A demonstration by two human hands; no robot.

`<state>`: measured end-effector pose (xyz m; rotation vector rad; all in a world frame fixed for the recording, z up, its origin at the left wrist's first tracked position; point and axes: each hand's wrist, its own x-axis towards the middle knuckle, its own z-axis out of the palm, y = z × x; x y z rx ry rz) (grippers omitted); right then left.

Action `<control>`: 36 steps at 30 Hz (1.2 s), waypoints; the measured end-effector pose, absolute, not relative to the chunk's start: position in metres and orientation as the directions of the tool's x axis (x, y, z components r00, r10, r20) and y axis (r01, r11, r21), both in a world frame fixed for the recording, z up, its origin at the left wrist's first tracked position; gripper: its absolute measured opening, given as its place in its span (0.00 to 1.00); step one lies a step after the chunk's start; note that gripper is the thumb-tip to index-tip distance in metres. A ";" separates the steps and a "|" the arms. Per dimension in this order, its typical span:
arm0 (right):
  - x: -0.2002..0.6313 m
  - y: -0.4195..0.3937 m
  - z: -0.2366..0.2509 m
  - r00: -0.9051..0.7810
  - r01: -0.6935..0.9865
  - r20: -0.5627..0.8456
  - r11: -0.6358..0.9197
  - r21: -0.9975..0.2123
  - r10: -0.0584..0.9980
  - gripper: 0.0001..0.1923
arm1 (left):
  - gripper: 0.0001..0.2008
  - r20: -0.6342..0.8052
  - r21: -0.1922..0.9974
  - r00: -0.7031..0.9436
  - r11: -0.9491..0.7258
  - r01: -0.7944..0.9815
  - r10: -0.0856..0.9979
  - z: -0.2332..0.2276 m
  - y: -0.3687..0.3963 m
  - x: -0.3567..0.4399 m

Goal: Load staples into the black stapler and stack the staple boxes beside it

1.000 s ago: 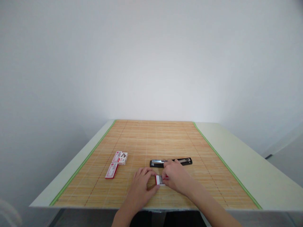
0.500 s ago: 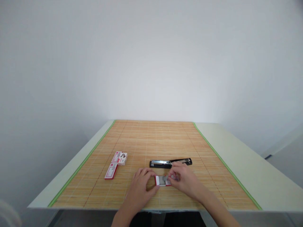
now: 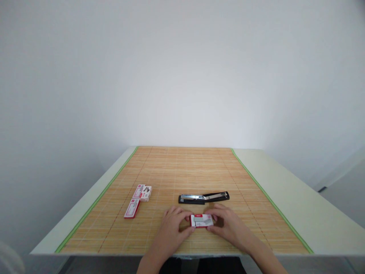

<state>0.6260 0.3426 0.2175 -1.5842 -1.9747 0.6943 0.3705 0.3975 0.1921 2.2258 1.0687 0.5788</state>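
Note:
A small red and white staple box (image 3: 202, 220) lies near the front of the mat, held at both ends. At its left end my left hand (image 3: 173, 227) is closed, thumb below and fingers above. My right hand (image 3: 231, 227) grips the right end the same way. The box's sleeve spans nearly its whole length, and a small gap or fold shows near the left end. Just beyond the hands lies a black stapler (image 3: 191, 199), folded wide open with its metal magazine showing.
Several more red and white staple boxes (image 3: 132, 208) sit together on the left. A bamboo mat (image 3: 182, 167) with green edging covers the middle of the white table (image 3: 282, 194). A plain wall (image 3: 182, 76) rises behind the table.
The staple box was pulled partly open, showing grey inside; now its sleeve covers most of it. My right hand has gone from pinching over the box to holding its right end.

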 end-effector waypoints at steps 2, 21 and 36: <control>0.620 0.343 0.217 -0.186 0.723 0.079 0.191 -0.663 0.979 0.11 | 0.18 0.123 0.684 0.586 -0.496 0.534 0.801 0.190 0.397 0.376; 0.579 0.358 0.220 -0.145 0.767 0.081 0.163 -0.620 0.986 0.02 | 0.18 0.248 0.584 0.378 -0.449 0.676 0.892 0.180 0.446 0.368; 0.579 0.388 0.225 -0.204 0.756 0.146 0.251 -0.605 0.968 0.05 | 0.16 0.165 0.617 0.455 -0.452 0.644 0.875 0.178 0.416 0.369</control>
